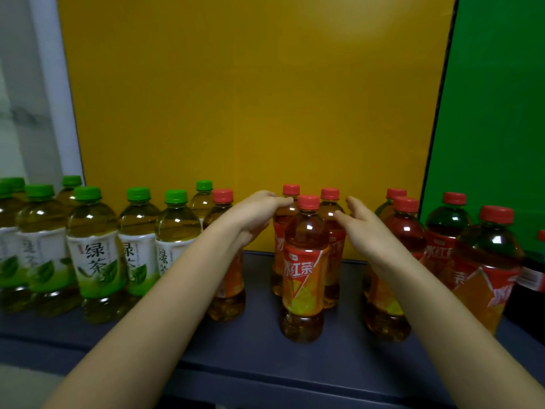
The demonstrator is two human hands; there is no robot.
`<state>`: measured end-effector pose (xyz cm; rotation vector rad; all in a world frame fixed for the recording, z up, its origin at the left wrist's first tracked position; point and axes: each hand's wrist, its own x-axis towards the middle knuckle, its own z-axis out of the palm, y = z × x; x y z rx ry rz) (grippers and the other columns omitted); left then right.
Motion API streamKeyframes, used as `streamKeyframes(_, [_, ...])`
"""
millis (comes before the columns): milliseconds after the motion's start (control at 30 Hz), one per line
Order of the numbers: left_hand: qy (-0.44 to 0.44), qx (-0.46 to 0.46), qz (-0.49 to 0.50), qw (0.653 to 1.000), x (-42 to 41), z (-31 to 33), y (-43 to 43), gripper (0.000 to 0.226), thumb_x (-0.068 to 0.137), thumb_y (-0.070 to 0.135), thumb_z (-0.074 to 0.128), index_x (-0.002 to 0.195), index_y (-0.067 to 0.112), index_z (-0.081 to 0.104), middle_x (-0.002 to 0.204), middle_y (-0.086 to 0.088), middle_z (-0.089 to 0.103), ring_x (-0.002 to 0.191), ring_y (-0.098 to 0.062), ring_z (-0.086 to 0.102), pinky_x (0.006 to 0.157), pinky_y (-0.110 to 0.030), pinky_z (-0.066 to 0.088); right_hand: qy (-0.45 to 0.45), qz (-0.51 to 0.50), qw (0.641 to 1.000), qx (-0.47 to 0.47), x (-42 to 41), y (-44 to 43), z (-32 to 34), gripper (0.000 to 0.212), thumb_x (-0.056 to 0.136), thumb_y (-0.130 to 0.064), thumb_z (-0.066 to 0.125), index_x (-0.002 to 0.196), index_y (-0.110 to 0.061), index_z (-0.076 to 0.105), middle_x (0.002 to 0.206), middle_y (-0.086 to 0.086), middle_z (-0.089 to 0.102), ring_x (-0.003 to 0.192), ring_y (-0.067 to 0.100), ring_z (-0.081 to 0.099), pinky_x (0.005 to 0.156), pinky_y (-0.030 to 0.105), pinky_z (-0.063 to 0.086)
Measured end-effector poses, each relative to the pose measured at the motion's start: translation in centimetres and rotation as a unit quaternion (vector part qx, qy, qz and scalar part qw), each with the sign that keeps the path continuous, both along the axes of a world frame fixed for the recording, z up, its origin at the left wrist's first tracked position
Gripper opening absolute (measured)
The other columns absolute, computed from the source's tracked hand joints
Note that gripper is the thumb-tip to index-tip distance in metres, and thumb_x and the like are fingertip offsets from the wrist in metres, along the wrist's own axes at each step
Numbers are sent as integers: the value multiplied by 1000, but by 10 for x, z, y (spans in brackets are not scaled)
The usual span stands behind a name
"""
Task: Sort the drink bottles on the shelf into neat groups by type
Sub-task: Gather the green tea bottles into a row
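Observation:
Several green-capped green tea bottles (94, 255) stand grouped at the left of the dark shelf (250, 346). Red-capped iced tea bottles fill the middle and right. Three of them form a tight cluster: one in front (303, 270), one behind on the left (278, 246), one behind on the right (334, 222). My left hand (256, 211) lies with extended fingers against the shoulder of the back left bottle. My right hand (365, 228) is open, its fingertips against the back right bottle. Another red-capped bottle (227, 293) stands beside the green group, partly hidden by my left forearm.
More iced tea bottles stand at the right (483, 261), one (386, 308) partly behind my right forearm. A yellow panel (250, 113) backs the shelf, with a green panel (489, 113) to its right. Bare shelf shows along the front edge.

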<state>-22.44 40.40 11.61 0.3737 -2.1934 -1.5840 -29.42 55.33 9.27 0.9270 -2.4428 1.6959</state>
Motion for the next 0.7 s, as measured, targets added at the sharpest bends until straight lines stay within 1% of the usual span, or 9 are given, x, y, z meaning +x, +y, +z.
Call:
streamKeyframes(67, [56, -12, 14, 998, 25, -4, 4, 41, 92, 21, 54, 131, 8, 46, 138, -8, 46, 128, -19, 43, 106, -32, 37, 39, 12, 998, -39, 15, 8, -3, 55, 98, -25, 41, 147, -21, 18, 153, -1, 25, 134, 9, 27, 105, 30, 28])
streamKeyframes(167, [146, -25, 41, 988, 67, -15, 3, 15, 92, 14, 52, 106, 14, 59, 112, -4, 61, 100, -11, 60, 86, -25, 50, 133, 14, 985, -110, 40, 16, -10, 42, 95, -18, 46, 135, -29, 39, 137, -11, 42, 117, -6, 36, 98, 21, 31])
streamKeyframes(267, [178, -61, 59, 980, 111, -29, -5, 14, 91, 13, 53, 92, 8, 66, 89, -3, 67, 76, -11, 63, 67, -20, 52, 190, 28, 967, -167, 63, 17, -18, 31, 92, -14, 50, 118, -31, 51, 118, -15, 54, 104, -10, 50, 88, 16, 41])
streamKeyframes(333, [171, -94, 78, 978, 132, -43, -16, 16, 90, 15, 53, 86, 8, 67, 82, -4, 67, 73, -12, 63, 66, -21, 52, 191, 57, 963, -184, 77, 10, -24, 26, 90, -12, 51, 109, -30, 56, 105, -16, 60, 99, -6, 55, 81, 14, 45])
streamKeyframes(400, [163, -94, 100, 977, 148, -60, -33, 15, 88, 15, 56, 82, 8, 67, 81, -9, 66, 72, -14, 62, 66, -21, 51, 174, 97, 962, -187, 90, -3, -32, 25, 90, -9, 53, 103, -28, 59, 98, -12, 63, 94, -2, 59, 80, 13, 47])
streamKeyframes(533, [137, -92, 157, 974, 168, -96, -72, 12, 86, 19, 63, 77, 14, 68, 79, -17, 65, 67, -17, 58, 64, -29, 48, 143, 158, 965, -151, 116, -46, -61, 27, 89, -6, 55, 101, -30, 59, 98, -15, 63, 94, 0, 60, 78, 10, 46])
streamKeyframes(600, [120, -101, 178, 971, 175, -113, -93, 9, 87, 13, 62, 79, 14, 66, 77, -14, 64, 69, -19, 57, 63, -30, 48, 134, 171, 966, -140, 126, -69, -76, 30, 89, -4, 56, 102, -31, 59, 99, -18, 62, 95, -2, 60, 77, 7, 45])
streamKeyframes(667, [109, -102, 193, 970, 181, -127, -112, 9, 86, 8, 62, 83, 15, 65, 75, -9, 63, 72, -22, 57, 68, -35, 50, 124, 171, 968, -133, 135, -89, -87, 33, 88, -4, 57, 103, -33, 58, 103, -23, 60, 99, -5, 58, 79, 5, 44])
streamKeyframes(700, [104, -102, 194, 970, 184, -133, -120, 10, 85, 7, 62, 85, 16, 65, 79, -7, 65, 75, -22, 59, 69, -31, 51, 127, 164, 970, -129, 138, -99, -91, 34, 87, -5, 58, 105, -34, 57, 106, -25, 59, 102, -7, 57, 82, 6, 43])
